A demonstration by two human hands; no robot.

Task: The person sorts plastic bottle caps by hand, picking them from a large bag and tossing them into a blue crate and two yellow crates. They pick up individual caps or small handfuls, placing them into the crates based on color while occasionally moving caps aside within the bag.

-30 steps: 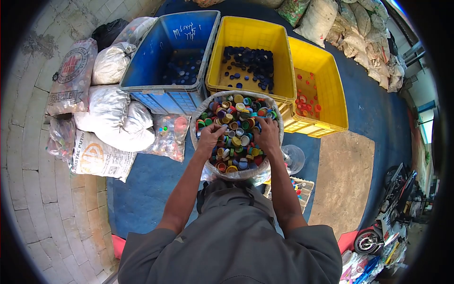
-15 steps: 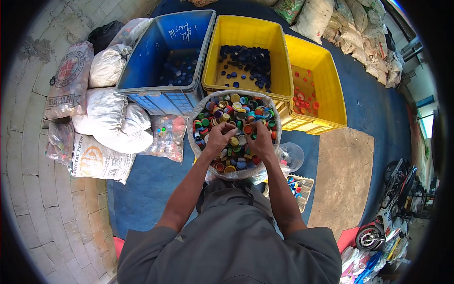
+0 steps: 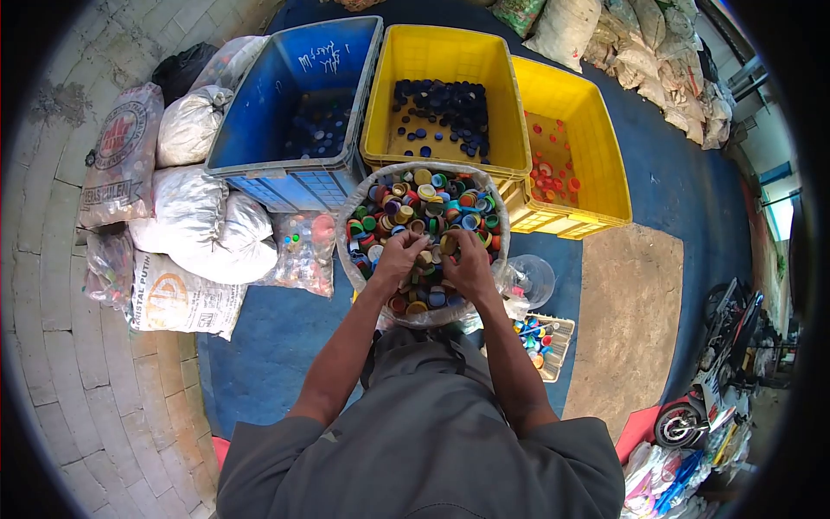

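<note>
A round container (image 3: 347, 259) lined with pale plastic is full of mixed coloured bottle caps (image 3: 432, 195). Over these caps my left hand (image 3: 400, 259) has its fingers pressed together, and what they hold is too small to make out. Close beside it, on the right, my right hand (image 3: 468, 265) pinches a yellowish cap (image 3: 449, 245). The fingertips of both hands are near each other above the middle of the container.
Beyond the container stand a blue crate (image 3: 285, 164) with caps, a yellow crate (image 3: 450, 43) with dark blue caps and another yellow crate (image 3: 588, 112) with red caps. Sacks (image 3: 186, 216) lie left. A small basket (image 3: 558, 346) and a clear tub (image 3: 536, 281) sit right.
The two hands have come closer together, the right one shifting slightly left and down. A yellowish cap now shows at the right fingers. The whole view has shifted slightly.
</note>
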